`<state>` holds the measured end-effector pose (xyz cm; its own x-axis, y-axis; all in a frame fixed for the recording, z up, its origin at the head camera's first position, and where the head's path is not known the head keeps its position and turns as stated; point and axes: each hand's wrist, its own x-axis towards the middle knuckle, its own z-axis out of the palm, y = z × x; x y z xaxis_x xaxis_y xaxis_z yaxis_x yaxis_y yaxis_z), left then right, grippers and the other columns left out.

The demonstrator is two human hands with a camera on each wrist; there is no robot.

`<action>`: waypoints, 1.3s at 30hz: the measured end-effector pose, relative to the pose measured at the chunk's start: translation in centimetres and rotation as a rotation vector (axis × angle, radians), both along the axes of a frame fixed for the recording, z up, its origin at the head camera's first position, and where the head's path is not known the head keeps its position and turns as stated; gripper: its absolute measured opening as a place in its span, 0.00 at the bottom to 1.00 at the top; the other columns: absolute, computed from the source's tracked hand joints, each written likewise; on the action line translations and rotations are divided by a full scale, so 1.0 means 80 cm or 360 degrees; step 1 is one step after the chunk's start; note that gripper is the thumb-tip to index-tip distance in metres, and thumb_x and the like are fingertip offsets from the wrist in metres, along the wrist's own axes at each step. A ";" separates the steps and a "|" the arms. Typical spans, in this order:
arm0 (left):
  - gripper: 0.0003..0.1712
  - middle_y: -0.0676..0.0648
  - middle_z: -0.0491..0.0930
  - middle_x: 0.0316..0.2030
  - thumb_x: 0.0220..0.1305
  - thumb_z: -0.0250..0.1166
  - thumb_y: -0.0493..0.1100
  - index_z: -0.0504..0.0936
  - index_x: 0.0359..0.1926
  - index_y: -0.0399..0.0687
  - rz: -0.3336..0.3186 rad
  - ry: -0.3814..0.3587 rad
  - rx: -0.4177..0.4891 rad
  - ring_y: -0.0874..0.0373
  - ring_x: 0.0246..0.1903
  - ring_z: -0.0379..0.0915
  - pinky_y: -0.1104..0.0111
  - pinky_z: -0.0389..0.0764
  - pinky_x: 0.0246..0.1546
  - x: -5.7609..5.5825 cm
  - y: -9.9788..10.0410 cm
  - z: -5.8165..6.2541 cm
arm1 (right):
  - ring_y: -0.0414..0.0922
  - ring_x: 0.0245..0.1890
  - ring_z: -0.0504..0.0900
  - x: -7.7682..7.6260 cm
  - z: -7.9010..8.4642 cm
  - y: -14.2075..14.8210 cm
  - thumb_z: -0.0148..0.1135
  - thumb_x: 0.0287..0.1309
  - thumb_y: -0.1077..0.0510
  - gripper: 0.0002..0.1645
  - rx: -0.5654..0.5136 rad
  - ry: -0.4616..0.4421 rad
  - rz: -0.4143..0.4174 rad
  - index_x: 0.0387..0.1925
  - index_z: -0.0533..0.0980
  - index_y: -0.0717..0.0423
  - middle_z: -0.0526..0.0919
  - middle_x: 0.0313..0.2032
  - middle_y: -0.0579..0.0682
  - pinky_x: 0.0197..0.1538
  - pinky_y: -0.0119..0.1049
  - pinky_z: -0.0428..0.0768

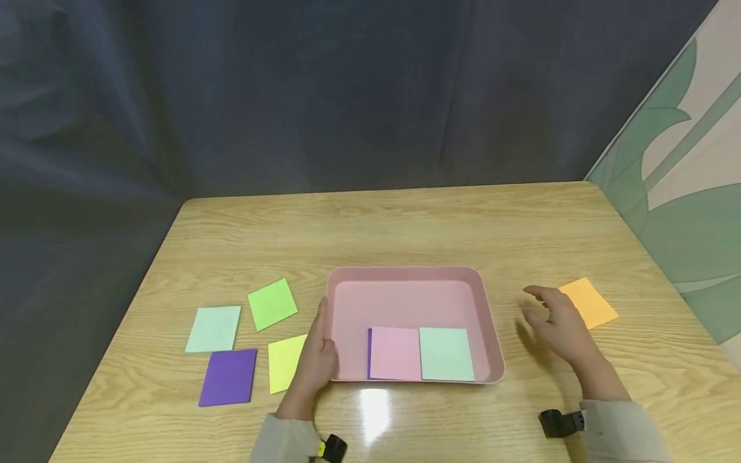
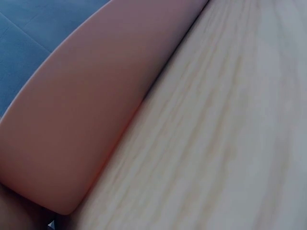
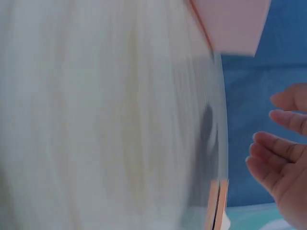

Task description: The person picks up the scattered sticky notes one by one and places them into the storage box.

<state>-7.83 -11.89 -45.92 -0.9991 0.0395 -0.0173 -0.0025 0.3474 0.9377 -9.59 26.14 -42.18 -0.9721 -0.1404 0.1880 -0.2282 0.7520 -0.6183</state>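
Note:
My left hand lies along the left side of a shallow pink tray, its fingers stretched against the outer wall. The tray's side also fills much of the left wrist view. Along the tray's front lie a pink square note, with a purple note peeking out from under its left edge, and a mint note. Right of the tray, my right hand hovers over the table with loosely bent, spread fingers and nothing in them. Close by is an orange square note, partly overlapped by that hand in the head view.
Left of the tray lie a green note, a mint note, a purple note and a yellow note partly behind my left hand. A dark curtain hangs behind the wooden table; a leaf-patterned wall is at right.

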 end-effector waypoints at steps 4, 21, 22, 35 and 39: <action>0.37 0.44 0.42 0.65 0.54 0.37 0.25 0.40 0.66 0.44 -0.0001 0.0003 -0.0016 0.51 0.62 0.37 0.59 0.42 0.59 0.000 0.000 0.002 | 0.69 0.45 0.61 -0.001 -0.001 0.025 0.51 0.55 0.64 0.25 0.0005 -0.0102 -0.0060 0.51 0.60 0.77 0.62 0.46 0.76 0.39 0.61 0.62; 0.37 0.44 0.42 0.65 0.54 0.37 0.25 0.40 0.66 0.44 0.0004 -0.0010 -0.0043 0.50 0.62 0.37 0.58 0.42 0.59 0.000 0.000 0.004 | 0.78 0.47 0.45 -0.006 -0.016 0.096 0.52 0.54 0.47 0.38 0.0293 -0.0485 -0.0362 0.50 0.57 0.78 0.51 0.48 0.82 0.42 0.64 0.51; 0.38 0.43 0.42 0.65 0.54 0.37 0.25 0.40 0.66 0.44 0.0005 -0.0012 -0.0044 0.50 0.62 0.37 0.58 0.42 0.59 0.000 0.000 0.004 | 0.77 0.47 0.46 -0.007 -0.017 0.098 0.52 0.53 0.46 0.40 0.0307 -0.0479 -0.0367 0.50 0.56 0.79 0.51 0.48 0.82 0.42 0.64 0.50; 0.37 0.45 0.42 0.65 0.54 0.37 0.25 0.41 0.66 0.45 0.0017 -0.0011 -0.0044 0.52 0.62 0.37 0.59 0.41 0.59 0.000 -0.001 0.004 | 0.75 0.42 0.50 -0.004 -0.013 0.089 0.54 0.48 0.41 0.45 0.0329 -0.0521 -0.0530 0.51 0.55 0.76 0.52 0.44 0.83 0.35 0.60 0.59; 0.37 0.45 0.42 0.65 0.54 0.37 0.25 0.41 0.66 0.46 0.0014 -0.0028 -0.0030 0.52 0.62 0.37 0.59 0.41 0.59 0.000 0.000 0.001 | 0.76 0.42 0.52 -0.001 -0.010 0.079 0.55 0.47 0.41 0.44 0.0339 -0.0482 -0.0546 0.50 0.58 0.76 0.56 0.43 0.82 0.37 0.60 0.59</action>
